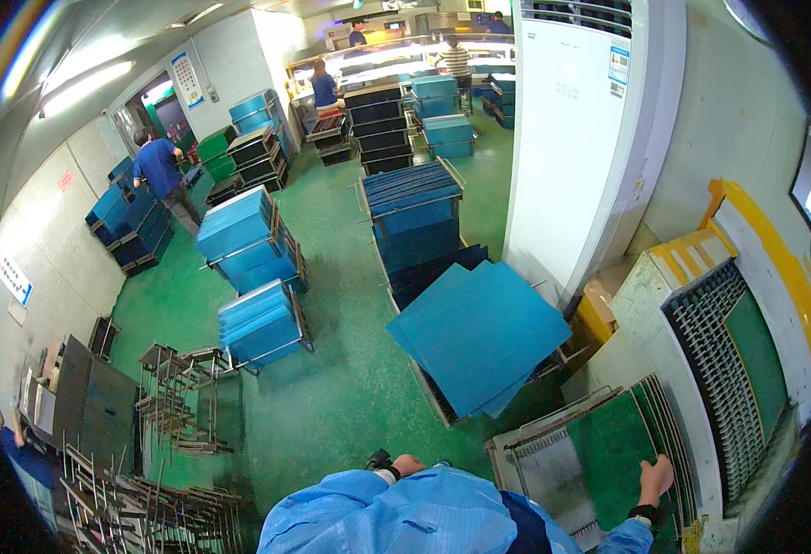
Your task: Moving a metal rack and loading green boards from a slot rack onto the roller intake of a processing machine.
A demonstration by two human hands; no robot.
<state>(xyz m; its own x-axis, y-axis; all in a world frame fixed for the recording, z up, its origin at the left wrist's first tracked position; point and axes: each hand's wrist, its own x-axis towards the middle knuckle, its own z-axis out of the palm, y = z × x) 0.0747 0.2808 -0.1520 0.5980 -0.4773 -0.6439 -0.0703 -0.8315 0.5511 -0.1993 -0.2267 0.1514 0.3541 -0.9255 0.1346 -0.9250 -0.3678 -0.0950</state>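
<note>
My right hand (656,480) is at the edge of a green panel (616,441), its fingers closed on the panel's side. The panel stands with several similar ones in a slotted rack (553,466) at the lower right. A dark band circles my right wrist. My left hand (408,464) hangs low in front of my blue sleeve, wearing a black watch (379,460); its fingers are too hidden to read. Beside the rack stands a machine with rows of rollers (714,369), and another green panel (756,365) lies on them.
Large blue sheets (488,332) top a stack ahead of me. Racks of blue boards (262,323) line the green floor (331,388). Metal frames (184,397) crowd the lower left. A tall white cabinet (571,138) stands right. A person in blue (158,171) works at the left.
</note>
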